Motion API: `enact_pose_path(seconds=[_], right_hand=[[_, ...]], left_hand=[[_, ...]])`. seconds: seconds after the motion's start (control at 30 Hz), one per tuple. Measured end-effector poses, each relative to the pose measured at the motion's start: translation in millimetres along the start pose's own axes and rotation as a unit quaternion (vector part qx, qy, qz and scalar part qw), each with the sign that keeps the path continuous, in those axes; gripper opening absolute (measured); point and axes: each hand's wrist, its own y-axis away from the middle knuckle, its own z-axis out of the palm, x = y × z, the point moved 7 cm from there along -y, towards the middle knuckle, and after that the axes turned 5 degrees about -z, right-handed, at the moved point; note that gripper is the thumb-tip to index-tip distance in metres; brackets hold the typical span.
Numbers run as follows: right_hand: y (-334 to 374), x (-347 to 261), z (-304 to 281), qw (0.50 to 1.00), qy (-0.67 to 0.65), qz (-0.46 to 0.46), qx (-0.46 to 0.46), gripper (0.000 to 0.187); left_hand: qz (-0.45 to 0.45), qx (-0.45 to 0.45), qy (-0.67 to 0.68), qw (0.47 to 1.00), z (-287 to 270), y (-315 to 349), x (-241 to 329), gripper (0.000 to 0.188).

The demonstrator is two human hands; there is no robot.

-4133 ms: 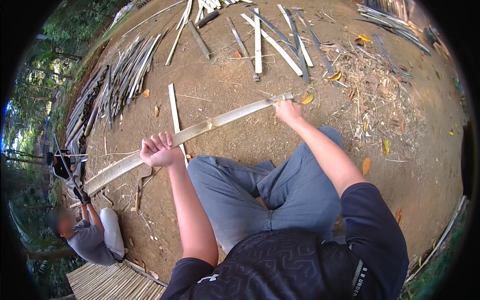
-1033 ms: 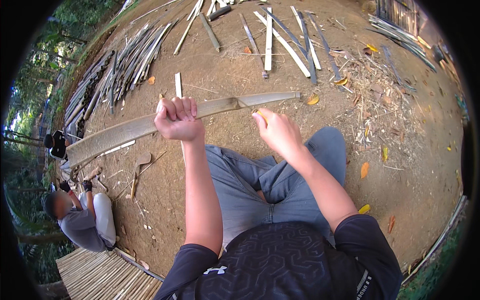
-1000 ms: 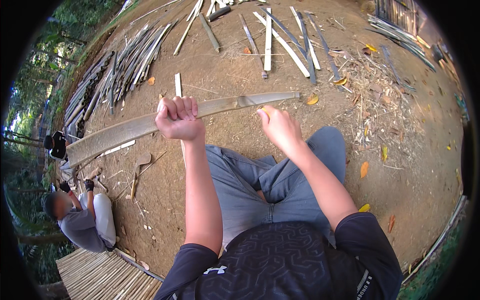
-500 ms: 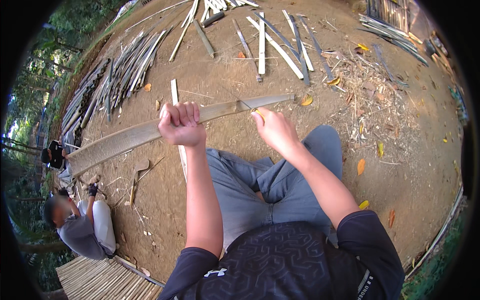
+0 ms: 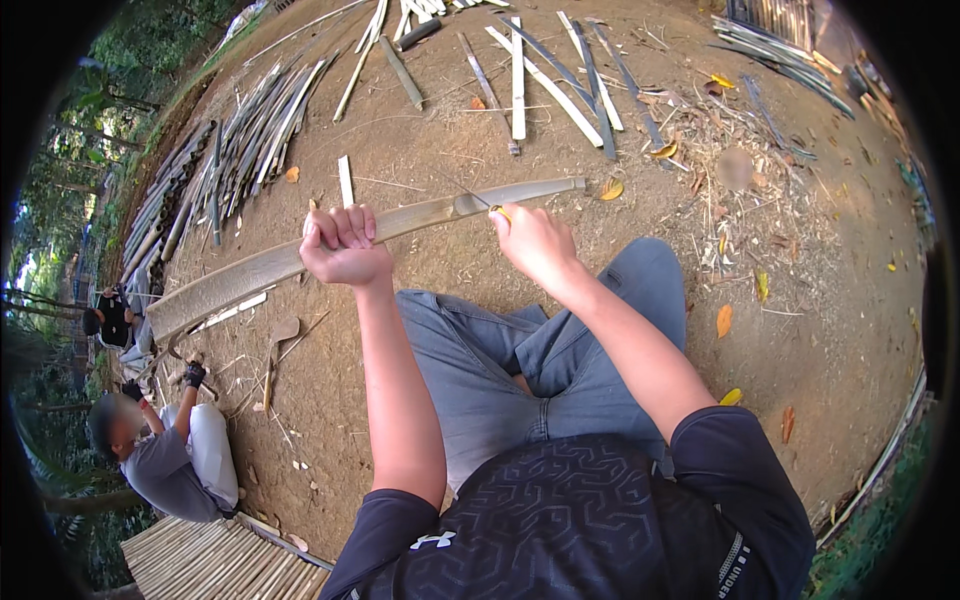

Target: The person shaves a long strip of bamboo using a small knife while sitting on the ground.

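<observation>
At our far left, a crouching co-worker (image 5: 175, 465) in a grey shirt wears dark gloves, just above a platform of slats (image 5: 215, 560). Beyond, a pile of poles (image 5: 255, 135) lies on the ground. Our long bamboo strip (image 5: 415, 216) begins near the co-worker with its wide end and slants up to the right, narrowing, in front of our knees. Below its wide part lies a flat-headed tool (image 5: 284, 330). Our left hand (image 5: 345, 245) is closed around the strip, fingers curled over it. Our right hand (image 5: 535, 245) is closed on the yellow handle of a thin blade (image 5: 468, 190) that crosses the strip; we cannot tell whether it touches. Past the strip's narrow tip lie a yellow leaf (image 5: 612, 189) and scattered shavings (image 5: 718, 215).
</observation>
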Motion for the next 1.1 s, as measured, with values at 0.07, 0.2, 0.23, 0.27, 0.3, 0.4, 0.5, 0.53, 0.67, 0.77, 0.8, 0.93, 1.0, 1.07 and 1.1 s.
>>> enact_pose_path(seconds=[0.07, 0.2, 0.23, 0.27, 0.3, 0.4, 0.5, 0.53, 0.67, 0.77, 0.8, 0.93, 1.0, 1.07, 1.1], right_hand=[[3.2, -16.4, -4.0, 1.0, -0.003, -0.02, 0.0, 0.035], [1.8, 20.2, 13.6, 0.999, 0.018, 0.019, -0.031, 0.036], [0.2, 16.9, 10.3, 0.999, 0.038, 0.008, -0.028, 0.037], [-1.5, 13.0, 7.5, 0.998, 0.059, -0.003, -0.024, 0.037], [5.0, 1.1, 6.3, 0.998, 0.039, -0.045, -0.001, 0.039], [3.1, 15.0, 16.6, 0.999, -0.029, 0.011, -0.04, 0.037], [-15.8, 76.1, 29.9, 0.988, -0.005, 0.106, -0.109, 0.04], [-17.7, 67.9, 22.5, 0.989, 0.011, 0.089, -0.119, 0.041], [6.8, 3.8, 19.9, 0.999, 0.027, -0.022, -0.04, 0.043], [-24.0, 93.2, 48.1, 0.988, 0.02, 0.121, -0.098, 0.042], [-31.0, 126.2, 42.8, 0.994, 0.084, 0.075, 0.0, 0.041], [-6.2, 24.1, 37.1, 0.997, -0.021, 0.021, -0.078, 0.04], [-4.4, 35.0, 44.3, 0.997, 0.022, 0.034, -0.064, 0.041], [-26.9, 121.3, 59.4, 0.994, 0.054, 0.087, -0.024, 0.043], [-30.3, 150.3, 56.4, 0.993, 0.069, 0.092, 0.023, 0.043]], left_hand=[[0.006, -0.006, -0.009, 1.0, -2.9, -0.3, 2.8, 0.031], [0.003, 0.003, -0.009, 1.0, -8.1, 8.9, -1.9, 0.031], [0.005, 0.012, -0.005, 1.0, -9.8, 7.7, -0.4, 0.031], [0.009, -0.003, -0.003, 1.0, -8.1, 6.4, 1.4, 0.03], [0.013, -0.018, -0.002, 1.0, -6.3, 5.2, 3.2, 0.03], [0.012, -0.009, -0.011, 1.0, -11.2, 8.0, 3.8, 0.031], [0.001, -0.013, -0.008, 1.0, -6.9, 5.8, -2.0, 0.03], [0.004, -0.015, -0.009, 1.0, -8.7, 2.6, -0.8, 0.03], [0.003, 0.005, -0.018, 1.0, -15.1, 2.2, 4.5, 0.03], [0.003, 0.021, -0.018, 1.0, -9.6, -1.0, -3.2, 0.03], [-0.003, 0.009, -0.011, 1.0, -6.6, -0.9, -12.4, 0.029], [0.016, 0.043, -0.011, 0.999, -32.7, 2.5, 9.1, 0.028], [0.012, 0.063, -0.016, 0.998, -35.4, 1.8, 10.4, 0.028], [-0.002, 0.064, -0.007, 0.998, -18.5, -3.4, -3.5, 0.028], [-0.008, 0.073, -0.008, 0.997, -22.6, -4.0, -8.8, 0.028]])
